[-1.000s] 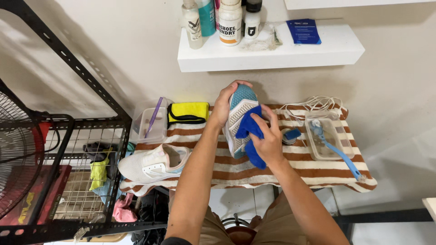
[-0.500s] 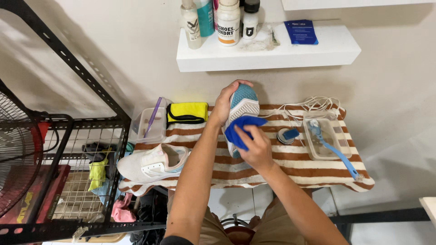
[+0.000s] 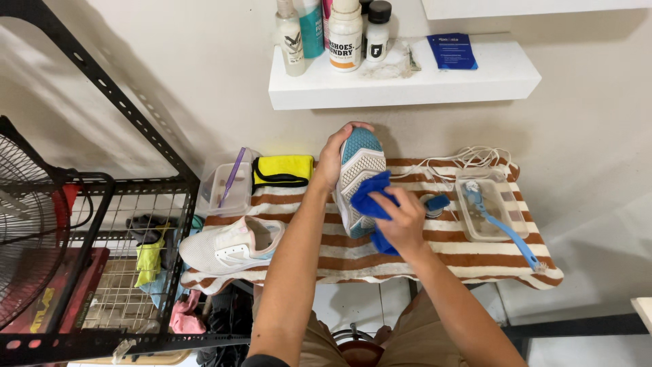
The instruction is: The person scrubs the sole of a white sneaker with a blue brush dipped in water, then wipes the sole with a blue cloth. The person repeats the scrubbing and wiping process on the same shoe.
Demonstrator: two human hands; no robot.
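Shoe (image 3: 358,178) and cloth are the two things in the hands. The left hand (image 3: 337,155) holds the shoe up by its toe end, fingers wrapped tight around it, with the blue and white sole turned to face the person. The shoe hangs in the air over the striped towel (image 3: 435,251) on the little table. The right hand (image 3: 402,219) is bunched around a blue cloth (image 3: 367,197) and presses it on the sole.

The grip on the shoe is only at one end, so a hard push from the cloth could make the shoe twist or slip out and drop. I think it would land on the towel, or bump the other white shoe (image 3: 231,246) lying to the left. The clear tray (image 3: 485,207) with the blue brush (image 3: 499,221) sits close on the right, and the brush sticks out over the tray's edge. A wide swing of the right elbow could knock it off the table. The white laces (image 3: 462,158) lie loose behind the shoe and could catch on it. The bottles (image 3: 326,30) on the shelf (image 3: 407,85) are well above the hands, so they look safe.
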